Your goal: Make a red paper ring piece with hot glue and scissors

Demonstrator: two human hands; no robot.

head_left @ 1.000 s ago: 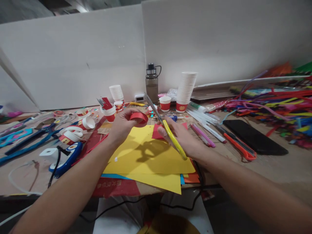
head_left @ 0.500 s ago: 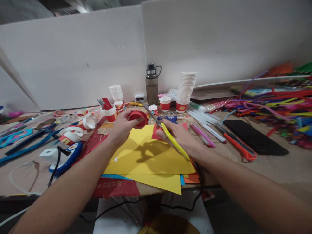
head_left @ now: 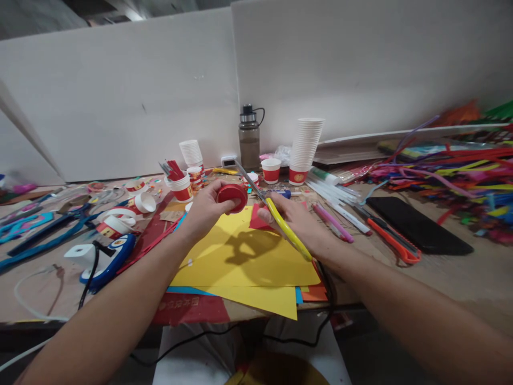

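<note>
My left hand point(head_left: 204, 208) is closed on a round, hollow red paper piece point(head_left: 232, 199), thumb pressed inside it and fingers around the far side. Whether it has a bottom is hard to make out. In my right hand point(head_left: 290, 219) is a pair of yellow-handled scissors point(head_left: 286, 227), the blades pointing up and to the left, just right of the red piece and apart from it. Below both hands lie sheets of yellow paper point(head_left: 216, 267), with a small red paper piece point(head_left: 258, 218) on top near my right thumb.
A bottle point(head_left: 249, 140) and a tall cup stack point(head_left: 306, 152) stand at the back. Rightward lie a pink marker point(head_left: 332, 223), an orange box cutter point(head_left: 395, 240), a black phone point(head_left: 419, 224) and colourful pipe cleaners point(head_left: 449, 182). Cut cups point(head_left: 116, 225) and a blue-white object point(head_left: 110, 262) lie left.
My left hand has moved slightly right and tilted the red paper piece, bringing it closer to the scissors. My right hand and the scissors have barely shifted.
</note>
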